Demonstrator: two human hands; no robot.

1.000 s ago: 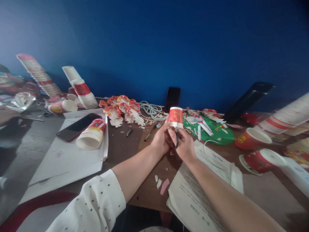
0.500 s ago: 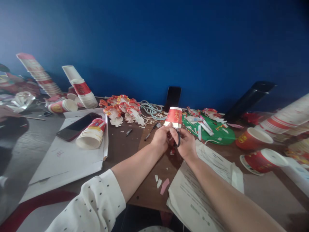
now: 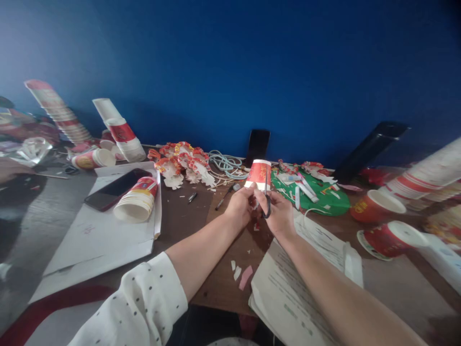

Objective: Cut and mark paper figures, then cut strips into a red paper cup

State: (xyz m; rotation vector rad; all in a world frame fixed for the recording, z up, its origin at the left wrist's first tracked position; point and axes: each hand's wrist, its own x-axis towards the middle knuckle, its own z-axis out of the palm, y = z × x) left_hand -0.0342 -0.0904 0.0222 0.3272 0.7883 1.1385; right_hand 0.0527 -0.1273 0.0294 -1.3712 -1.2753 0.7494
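Observation:
A red paper cup (image 3: 260,172) with a white band is held up in front of me, its narrow end away from me. My left hand (image 3: 240,203) is closed on the cup's near edge. Scissors (image 3: 267,207) with dark handles are in my right hand (image 3: 280,214), the blade standing upright against the cup's right side. My fingers hide the near edge of the cup and part of the scissors. Below my hands, small paper scraps (image 3: 246,278) lie on the brown table (image 3: 216,288).
Red paper-cup cutouts (image 3: 185,163) lie behind on the left, beside a blue cord (image 3: 226,163). A green disc (image 3: 324,204) carries tubes and scraps. Printed sheets (image 3: 288,298) lie under my right forearm. Cups (image 3: 137,204) and a phone (image 3: 115,190) rest on a white box (image 3: 97,240).
My right hand and the scissors shift very slightly, and the blade now shows more plainly against the cup. My left hand keeps its hold on the cup.

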